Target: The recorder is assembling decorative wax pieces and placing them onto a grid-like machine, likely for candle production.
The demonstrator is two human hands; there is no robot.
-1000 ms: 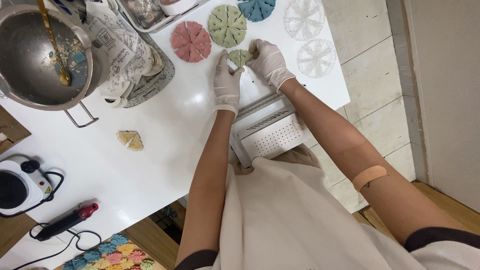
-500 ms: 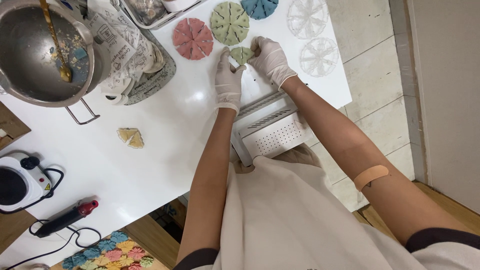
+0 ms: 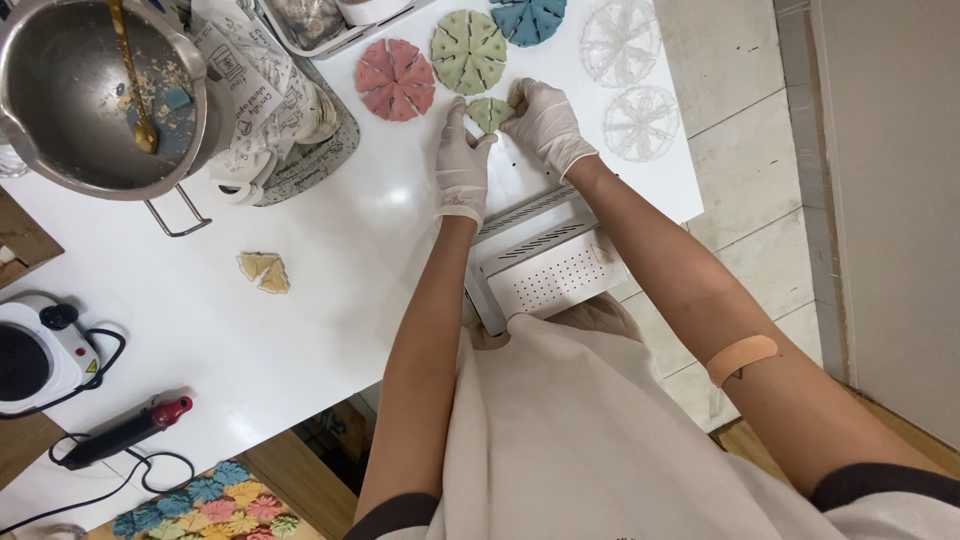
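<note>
Both my hands wear white gloves and meet on a small green wedge-shaped piece (image 3: 489, 113) on the white table (image 3: 300, 300). My left hand (image 3: 462, 160) pinches its left side and my right hand (image 3: 543, 122) grips its right side. Just beyond lie a pink segmented disc (image 3: 394, 79), a green segmented disc (image 3: 468, 51) and a blue one (image 3: 528, 18) at the frame's top edge. Two clear round moulds (image 3: 624, 40) (image 3: 640, 122) lie to the right of my right hand.
A steel pot (image 3: 95, 95) with a spoon stands at the far left beside a patterned cloth (image 3: 262, 95). Two small yellow wedges (image 3: 264, 271) lie mid-table. A white perforated box (image 3: 548, 268) sits under my forearms. A small hotplate (image 3: 35, 352) and a corded black tool (image 3: 125, 432) are at the left.
My hands stay on the green wedge. The view has shifted slightly.
</note>
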